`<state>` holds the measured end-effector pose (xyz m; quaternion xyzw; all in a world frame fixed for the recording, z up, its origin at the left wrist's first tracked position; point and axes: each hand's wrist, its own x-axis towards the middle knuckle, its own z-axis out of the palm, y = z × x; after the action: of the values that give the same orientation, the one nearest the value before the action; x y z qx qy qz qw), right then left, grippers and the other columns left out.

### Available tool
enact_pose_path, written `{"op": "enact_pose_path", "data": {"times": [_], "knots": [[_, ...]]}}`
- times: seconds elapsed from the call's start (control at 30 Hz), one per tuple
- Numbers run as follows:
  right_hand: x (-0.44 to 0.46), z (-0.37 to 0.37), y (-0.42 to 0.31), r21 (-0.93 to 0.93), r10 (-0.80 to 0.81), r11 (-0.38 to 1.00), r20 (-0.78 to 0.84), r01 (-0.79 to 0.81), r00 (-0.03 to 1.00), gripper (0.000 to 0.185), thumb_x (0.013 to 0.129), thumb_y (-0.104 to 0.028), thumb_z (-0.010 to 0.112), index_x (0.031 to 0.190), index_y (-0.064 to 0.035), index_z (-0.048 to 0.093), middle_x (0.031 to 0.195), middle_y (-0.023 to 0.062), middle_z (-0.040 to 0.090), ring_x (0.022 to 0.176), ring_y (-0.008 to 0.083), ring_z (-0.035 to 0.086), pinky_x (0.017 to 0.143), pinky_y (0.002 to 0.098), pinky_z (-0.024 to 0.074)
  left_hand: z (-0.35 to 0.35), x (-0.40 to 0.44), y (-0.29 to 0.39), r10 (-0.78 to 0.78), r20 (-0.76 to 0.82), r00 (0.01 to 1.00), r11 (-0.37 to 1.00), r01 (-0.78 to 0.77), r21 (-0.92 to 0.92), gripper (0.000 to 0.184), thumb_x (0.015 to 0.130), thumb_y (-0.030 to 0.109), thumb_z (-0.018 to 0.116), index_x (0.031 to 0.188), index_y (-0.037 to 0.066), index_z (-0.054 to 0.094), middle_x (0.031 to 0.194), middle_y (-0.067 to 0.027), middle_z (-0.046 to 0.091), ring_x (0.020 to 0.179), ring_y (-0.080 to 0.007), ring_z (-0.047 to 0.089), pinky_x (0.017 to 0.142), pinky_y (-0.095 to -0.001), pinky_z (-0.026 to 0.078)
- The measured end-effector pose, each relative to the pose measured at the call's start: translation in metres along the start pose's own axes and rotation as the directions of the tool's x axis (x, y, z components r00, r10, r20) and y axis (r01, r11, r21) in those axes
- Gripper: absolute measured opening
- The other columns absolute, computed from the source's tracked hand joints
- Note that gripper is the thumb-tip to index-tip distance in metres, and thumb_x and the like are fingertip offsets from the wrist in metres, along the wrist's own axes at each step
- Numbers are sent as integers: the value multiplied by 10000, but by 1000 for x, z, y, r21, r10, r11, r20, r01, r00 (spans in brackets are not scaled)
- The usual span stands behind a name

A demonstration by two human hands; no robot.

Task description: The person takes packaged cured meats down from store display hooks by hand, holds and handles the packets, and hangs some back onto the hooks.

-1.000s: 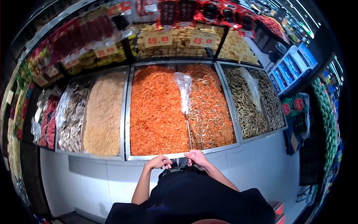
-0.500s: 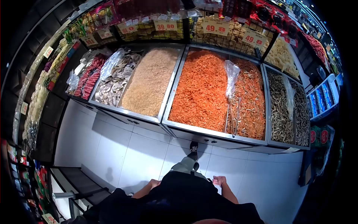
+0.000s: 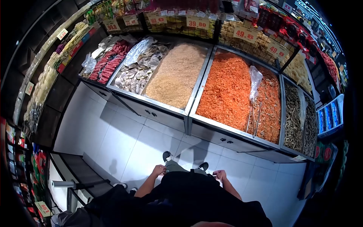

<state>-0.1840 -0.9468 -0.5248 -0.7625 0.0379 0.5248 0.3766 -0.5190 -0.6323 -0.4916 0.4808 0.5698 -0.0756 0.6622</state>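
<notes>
Quick note from my end: left hand (image 3: pixel 159 170) sits low by the grey trousers (image 3: pixel 175 167), fingers curled in; right hand (image 3: pixel 219 175) is at the other side, fingers bent. Whether either pinches anything, I can't tell (too small at this angle). The trousers and black top (image 3: pixel 185 191) lie between the hands, the nearest things to them. Metal tongs (image 3: pixel 257 119) lie well apart, across the bin with orange flakes (image 3: pixel 225 90), near a plastic bag (image 3: pixel 256 77). To handle this stance well, I'd want elbows tucked, wrists loose, feet short of the cabinet front (image 3: pixel 211 137), and care around the other shoes (image 3: pixel 120 185) at left.
</notes>
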Motion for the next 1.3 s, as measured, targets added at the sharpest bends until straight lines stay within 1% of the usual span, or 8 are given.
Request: {"op": "enact_pose_path", "data": {"times": [0.1, 0.27, 0.33, 0.6, 0.87, 0.93, 1.13, 1.3], "knots": [[23, 16, -67, -144, -65, 987, 20, 67, 998, 188, 857, -128, 692, 839, 57, 664, 823, 149, 700, 669, 242, 701, 516, 322, 566, -38, 4, -1, -46, -7, 999, 989, 44, -141, 199, 910, 156, 539, 1035, 26, 624, 827, -94, 672, 632, -159, 631, 584, -306, 552], [35, 77, -157, -305, -123, 945, 17, 122, 992, 261, 880, -212, 682, 812, 29, 610, 753, 143, 667, 590, 220, 667, 506, 327, 564, -106, -9, -24, -74, -41, 996, 959, 59, -278, 240, 921, 177, 525, 1086, 25, 610, 868, -117, 682, 697, -198, 658, 643, -333, 562], [36, 112, -182, -327, -126, 936, 23, 126, 992, 281, 889, -232, 672, 798, 20, 590, 749, 141, 660, 585, 217, 661, 504, 328, 562, -133, -8, -43, -112, -110, 988, 907, 57, -416, 249, 921, 177, 526, 1098, 25, 612, 902, -136, 687, 734, -232, 669, 658, -347, 561], [9, 240, -239, -237, -151, 948, 259, 214, 954, 289, 945, -243, 590, 877, 35, 631, 830, 120, 676, 653, 174, 662, 579, 293, 561, -200, 6, -78, -345, -94, 934, 848, 267, -458, 273, 918, 180, 502, 1125, 34, 606, 981, -152, 681, 781, -259, 671, 674, -360, 560], [0, 270, -358, -172, -285, 910, 402, 378, 870, 147, 929, -112, 602, 918, 17, 670, 817, 81, 683, 716, 116, 642, 622, 246, 522, -218, 69, 23, -201, -17, 979, 924, 184, -334, 311, 928, 161, 447, 1164, 8, 580, 993, -160, 673, 824, -254, 675, 693, -353, 565], [-6, 268, -410, 52, -476, 863, 417, 502, 775, 169, 921, -142, 631, 875, 18, 657, 813, 90, 682, 698, 122, 641, 631, 248, 523, -217, 86, 68, -154, -18, 988, 949, 143, -280, 292, 937, 149, 444, 1148, 7, 589, 964, -145, 671, 812, -239, 677, 681, -341, 567], [15, 260, -548, 255, -713, 698, 339, 669, 614, 244, 936, -185, 622, 798, 16, 633, 764, 93, 678, 693, 140, 655, 621, 263, 531, -229, 131, 179, -3, -35, 999, 977, -5, -214, 254, 955, 163, 466, 1121, 26, 600, 940, -121, 672, 777, -224, 678, 657, -334, 565], [16, 244, -651, 238, -786, 593, 381, 769, 487, 250, 984, -171, 516, 1010, 27, 665, 918, 79, 687, 769, 138, 655, 652, 258, 526, -245, 147, 246, 76, -100, 992, 962, -100, -255, 248, 961, 153, 449, 1114, 22, 593, 924, -120, 668, 747, -208, 668, 641, -326, 554]]}}
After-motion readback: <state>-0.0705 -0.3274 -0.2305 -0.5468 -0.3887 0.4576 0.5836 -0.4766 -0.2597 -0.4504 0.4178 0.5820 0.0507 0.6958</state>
